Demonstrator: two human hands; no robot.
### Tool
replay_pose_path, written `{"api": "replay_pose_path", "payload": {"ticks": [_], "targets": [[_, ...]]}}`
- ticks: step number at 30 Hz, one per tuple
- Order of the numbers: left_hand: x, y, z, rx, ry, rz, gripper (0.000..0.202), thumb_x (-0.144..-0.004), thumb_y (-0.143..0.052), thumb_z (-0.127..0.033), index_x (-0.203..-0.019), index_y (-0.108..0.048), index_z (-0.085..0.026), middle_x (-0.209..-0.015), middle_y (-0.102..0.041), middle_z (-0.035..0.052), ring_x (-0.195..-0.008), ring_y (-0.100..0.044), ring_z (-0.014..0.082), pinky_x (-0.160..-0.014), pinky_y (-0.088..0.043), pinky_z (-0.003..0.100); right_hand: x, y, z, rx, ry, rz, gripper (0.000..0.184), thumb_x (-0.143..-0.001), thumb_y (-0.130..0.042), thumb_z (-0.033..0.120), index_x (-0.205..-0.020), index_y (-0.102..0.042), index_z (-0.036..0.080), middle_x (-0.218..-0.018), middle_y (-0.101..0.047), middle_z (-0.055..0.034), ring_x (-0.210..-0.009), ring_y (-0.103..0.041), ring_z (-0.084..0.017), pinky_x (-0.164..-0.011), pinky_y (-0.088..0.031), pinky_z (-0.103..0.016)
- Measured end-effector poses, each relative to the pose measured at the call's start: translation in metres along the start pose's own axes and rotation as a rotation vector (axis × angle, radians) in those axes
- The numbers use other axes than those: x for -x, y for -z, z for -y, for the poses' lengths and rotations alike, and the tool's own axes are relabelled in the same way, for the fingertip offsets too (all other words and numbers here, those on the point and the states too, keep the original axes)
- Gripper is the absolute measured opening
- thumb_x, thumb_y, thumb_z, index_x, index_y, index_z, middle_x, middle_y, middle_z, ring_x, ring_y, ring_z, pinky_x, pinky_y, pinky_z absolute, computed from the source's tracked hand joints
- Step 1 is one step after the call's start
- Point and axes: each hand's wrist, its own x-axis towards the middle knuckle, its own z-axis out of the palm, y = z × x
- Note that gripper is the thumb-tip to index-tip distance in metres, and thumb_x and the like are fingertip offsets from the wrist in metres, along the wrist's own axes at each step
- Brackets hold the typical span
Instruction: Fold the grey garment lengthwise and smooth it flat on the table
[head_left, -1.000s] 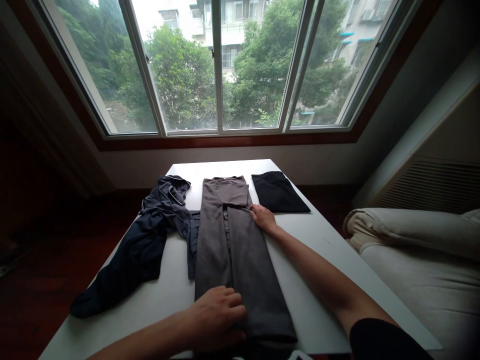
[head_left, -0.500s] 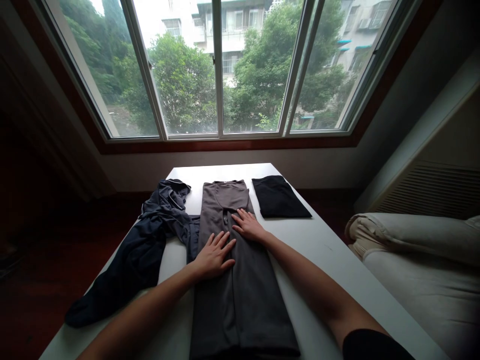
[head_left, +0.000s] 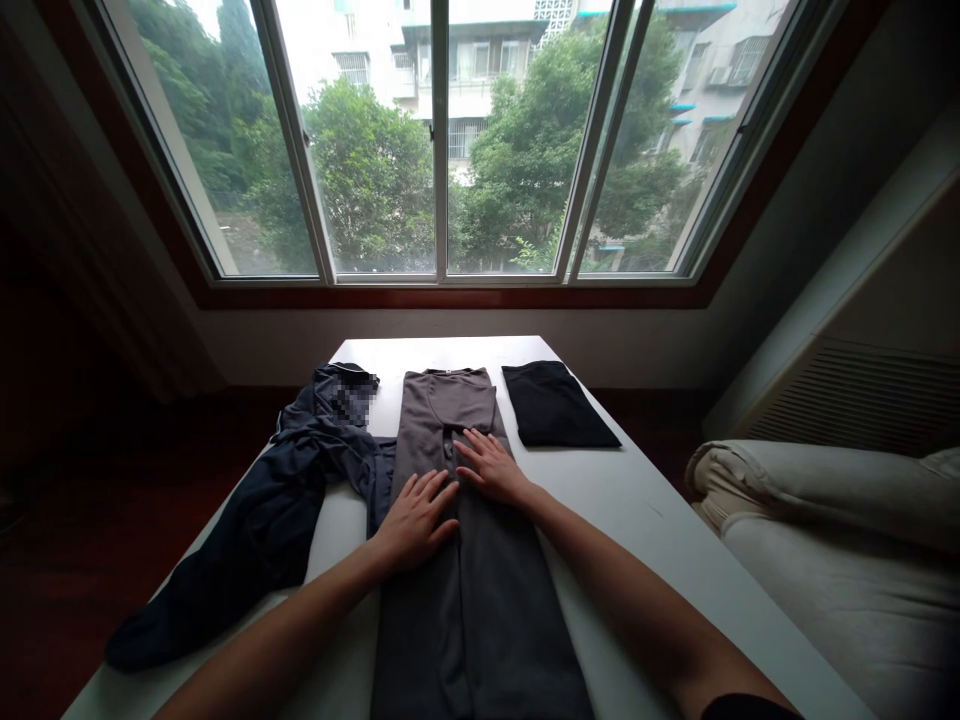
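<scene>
A dark grey-brown top [head_left: 495,590] lies folded into a long strip down the middle of the table, its neckline toward the window. On its left half my left hand [head_left: 417,518] rests palm down, fingers spread. Slightly farther up, my right hand [head_left: 491,467] lies flat across the middle of the same top, near a small dark detail on its front. Neither hand grips the cloth. Part of the top is hidden beneath the hands, and its near end runs out of view.
A crumpled navy garment [head_left: 247,530] with pale piping covers the table's left side. Toward the far right lies a folded black cloth [head_left: 555,405]. The white table [head_left: 637,520] stands below a window [head_left: 442,295], with a pale cushioned seat [head_left: 847,580] at right.
The view has shifted slightly, so the table sits a little lower. Both hands stay flat on the top and appear slightly farther left in the picture.
</scene>
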Motion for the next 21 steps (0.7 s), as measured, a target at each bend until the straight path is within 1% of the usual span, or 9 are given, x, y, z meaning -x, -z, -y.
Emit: {"api": "replay_pose_path", "payload": {"ticks": [2, 4, 6, 9, 11, 15, 16, 19, 21], "targets": [[-0.006, 0.001, 0.014, -0.015, 0.059, -0.059, 0.061, -0.109, -0.049, -0.051, -0.165, -0.045, -0.027, -0.175, -0.036, 0.0099, -0.162, -0.031, 0.0297, -0.134, -0.021, 0.056, 0.001, -0.001, 0.004, -0.013, 0.009, 0.019, 0.067, -0.109, -0.046, 0.062, -0.168, -0.041, 0.030, -0.178, -0.027, -0.0097, -0.166, -0.022, -0.031, -0.134, -0.018, -0.055], [-0.011, 0.002, 0.031, -0.028, 0.133, -0.074, 0.060, -0.108, -0.049, -0.048, -0.164, -0.046, -0.026, -0.175, -0.035, 0.0104, -0.162, -0.031, 0.0301, -0.134, -0.021, 0.056, 0.001, -0.002, 0.007, -0.025, 0.010, 0.029, 0.069, -0.108, -0.046, 0.064, -0.168, -0.040, 0.029, -0.177, -0.028, -0.0106, -0.165, -0.023, -0.032, -0.134, -0.018, -0.055], [-0.014, 0.002, 0.046, -0.026, 0.206, -0.040, 0.060, -0.108, -0.050, -0.049, -0.163, -0.047, -0.025, -0.175, -0.035, 0.0109, -0.163, -0.030, 0.0315, -0.133, -0.022, 0.057, 0.001, -0.003, 0.007, -0.029, 0.011, 0.014, 0.071, -0.109, -0.046, 0.063, -0.169, -0.038, 0.027, -0.177, -0.028, -0.0119, -0.166, -0.022, -0.032, -0.134, -0.018, -0.055], [-0.015, -0.001, 0.059, -0.025, 0.245, 0.008, 0.062, -0.107, -0.050, -0.051, -0.164, -0.045, -0.026, -0.176, -0.033, 0.0095, -0.164, -0.027, 0.0321, -0.133, -0.022, 0.057, 0.001, -0.002, 0.005, -0.033, 0.003, 0.017, 0.071, -0.109, -0.046, 0.062, -0.169, -0.039, 0.025, -0.176, -0.029, -0.0128, -0.165, -0.022, -0.032, -0.133, -0.019, -0.056], [-0.015, -0.004, 0.063, -0.030, 0.251, 0.006, 0.063, -0.108, -0.049, -0.053, -0.165, -0.045, -0.028, -0.177, -0.031, 0.0083, -0.165, -0.025, 0.0320, -0.134, -0.020, 0.056, 0.000, -0.002, 0.004, -0.042, -0.003, 0.028, 0.069, -0.109, -0.046, 0.061, -0.168, -0.042, 0.025, -0.176, -0.031, -0.0124, -0.165, -0.025, -0.032, -0.133, -0.019, -0.055], [-0.015, -0.008, 0.064, -0.042, 0.290, -0.011, 0.063, -0.108, -0.046, -0.055, -0.165, -0.044, -0.029, -0.178, -0.030, 0.0083, -0.165, -0.024, 0.0327, -0.134, -0.019, 0.056, 0.000, -0.001, 0.002, -0.041, -0.026, -0.059, 0.067, -0.110, -0.045, 0.058, -0.168, -0.040, 0.026, -0.177, -0.027, -0.0108, -0.166, -0.021, -0.030, -0.134, -0.019, -0.053], [-0.015, -0.008, 0.064, -0.046, 0.301, -0.012, 0.063, -0.108, -0.045, -0.055, -0.165, -0.044, -0.028, -0.178, -0.030, 0.0084, -0.165, -0.023, 0.0329, -0.134, -0.019, 0.056, 0.000, -0.001, 0.001, -0.040, -0.032, -0.063, 0.066, -0.110, -0.045, 0.057, -0.168, -0.041, 0.025, -0.177, -0.028, -0.0110, -0.166, -0.022, -0.030, -0.134, -0.019, -0.053], [-0.015, -0.009, 0.065, -0.055, 0.324, -0.019, 0.065, -0.108, -0.043, -0.057, -0.165, -0.044, -0.028, -0.177, -0.031, 0.0089, -0.165, -0.023, 0.0329, -0.134, -0.018, 0.056, 0.000, -0.002, -0.001, -0.044, -0.034, -0.018, 0.064, -0.110, -0.047, 0.057, -0.165, -0.046, 0.025, -0.174, -0.035, -0.0120, -0.164, -0.027, -0.031, -0.133, -0.022, -0.054], [-0.015, -0.010, 0.066, -0.058, 0.332, -0.024, 0.065, -0.108, -0.043, -0.058, -0.165, -0.044, -0.028, -0.177, -0.032, 0.0090, -0.165, -0.024, 0.0326, -0.133, -0.018, 0.056, 0.000, -0.003, -0.002, -0.043, -0.040, -0.027, 0.064, -0.109, -0.049, 0.057, -0.165, -0.046, 0.026, -0.175, -0.033, -0.0119, -0.164, -0.026, -0.032, -0.133, -0.023, -0.054]]}}
